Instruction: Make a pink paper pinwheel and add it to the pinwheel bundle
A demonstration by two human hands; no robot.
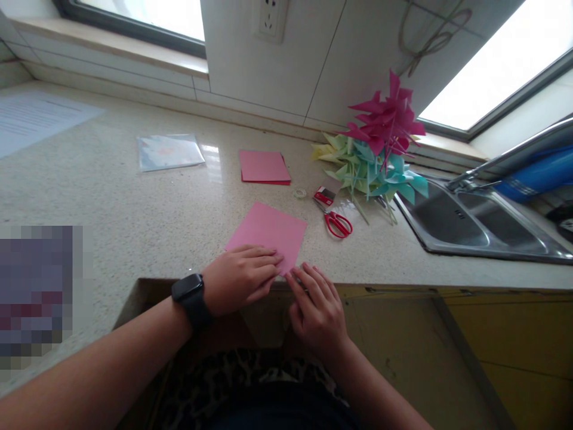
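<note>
two hands: close together at the counter's near edge but not clasped; neither is closed round anything.
left hand (pixel 242 275): palm down, fingers stretched out side by side over the near part of the pink sheet.
right hand (pixel 320 304): fingers slightly bent, thumb held away from them, a fingertip at the sheet's near corner; whether it presses there, i cannot tell.
pink sheet (pixel 273 227): on the counter (pixel 210 221), partly under the left fingers, turned cornerwise, with its bulk reaching beyond both hands.
watch (pixel 190 292): dark, strapped on the left wrist.
paper stack (pixel 264 164): pink on top with red showing below, straight beyond the hands, well past the sheet.
tape roll (pixel 299 193): small and pale, beyond the right hand, between stack and scissors.
red scissors (pixel 338 224): beyond the right hand and to its right, blades pointing away from it.
small box (pixel 324 196): red and dark, just past the scissors.
pinwheels (pixel 387 128): magenta, yellow, green and blue, bunched farther off to the right hand's right.
sink (pixel 461 215): steel, well to the right of both hands.
clear packet (pixel 170 152): beyond the left hand, to its left.
printed page (pixel 40 116): farther left still.
</note>
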